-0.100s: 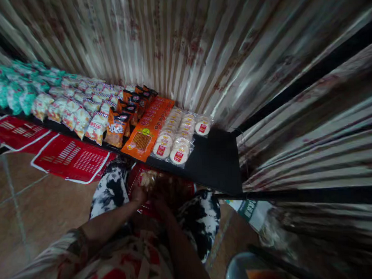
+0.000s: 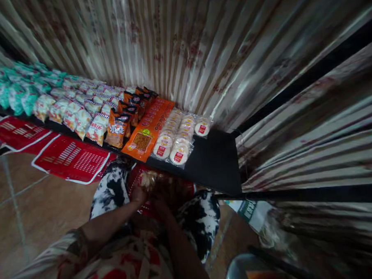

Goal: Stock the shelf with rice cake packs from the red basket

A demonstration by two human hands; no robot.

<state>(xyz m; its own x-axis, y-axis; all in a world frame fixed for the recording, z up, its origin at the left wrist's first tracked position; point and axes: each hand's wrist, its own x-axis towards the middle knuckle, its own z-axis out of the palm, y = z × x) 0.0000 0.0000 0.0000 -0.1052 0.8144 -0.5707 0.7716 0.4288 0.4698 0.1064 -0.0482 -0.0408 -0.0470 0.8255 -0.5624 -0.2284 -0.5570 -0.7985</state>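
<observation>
Hands (image 2: 139, 195) same as b4, at pkts (image 2: 148, 179) (dim).

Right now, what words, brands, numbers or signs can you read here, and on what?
None reads clearly enough to quote:
Orange-and-black bags: large pale characters, blurred.
White snack bags: red characters, blurred.
Flat orange packet: characters, blurred.
Red labels on round white packs: too small.
Red sheets: white print, blurred.
Teal bags: too small.
Green-and-white packaging: pale characters, blurred.
Pale bundle, low centre: no lettering discernible.
</observation>
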